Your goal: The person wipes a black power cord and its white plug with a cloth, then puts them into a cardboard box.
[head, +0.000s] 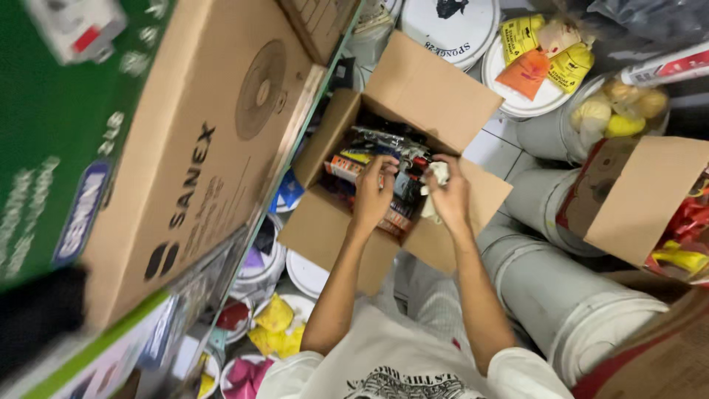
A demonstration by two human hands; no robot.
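Overhead, a big brown carton (214, 148) with a fan drawing is leaning on stacked boxes, well to the left of both hands. Right of the hands, grey buckets (569, 295) are lying and standing in a row, and a second open box (642, 199) is sitting beyond them with red and yellow packets inside. Directly under the hands, the open box (413, 96) is resting with its four flaps spread wide; it is holding packed goods, dark tubes and packets with red and orange labels (347, 168), lying just below the fingers. The left hand (375, 193) is reaching down into the box with its fingers curled and its fingertips touching those goods; whether it is actually gripping one I cannot tell. The right hand (449, 196) is hovering over the box's near right edge, just beside the left, and is closing loosely around a crumpled white cloth (437, 177), which is bunching out between thumb and fingers. Above the hands, past the far flap, white lids (450, 22) are showing, one carrying yellow and orange packets (543, 48). Below the left forearm, small tubs (273, 325) of yellow and pink stuff are sitting on the floor.
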